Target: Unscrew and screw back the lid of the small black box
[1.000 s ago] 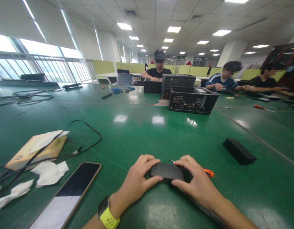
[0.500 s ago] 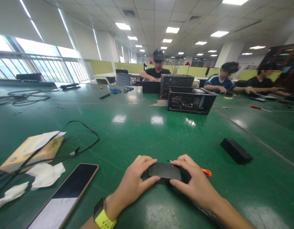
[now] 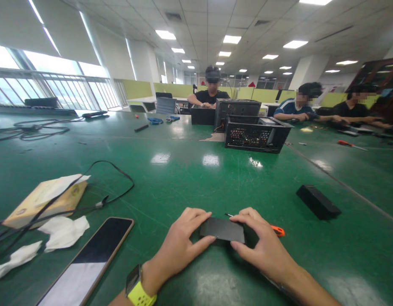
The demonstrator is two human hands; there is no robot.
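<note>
A flat black rectangular piece (image 3: 222, 229) sits between both hands, low over the table at the front middle. My left hand (image 3: 187, 238) grips its left end, thumb on the near edge and fingers on the far edge. At the right end, my right hand (image 3: 258, 238) pinches it the same way. Behind the right hand lies a screwdriver with an orange handle (image 3: 278, 230); its thin tip shows past the fingers, the middle hidden. A black block (image 3: 318, 202) rests on the table further right. The underside of the held piece is hidden.
On the left are a phone (image 3: 88, 259), crumpled tissues (image 3: 64, 233), a tissue pack (image 3: 46, 199) and a black cable (image 3: 124, 174). A black computer case (image 3: 257, 134) stands ahead on the green table (image 3: 171, 182). Several people work across the table, near another orange screwdriver (image 3: 346, 143).
The black piece has tilted slightly in my hands, and its front side shows less. Both hands keep their grip. The co-worker opposite has shifted their hands.
</note>
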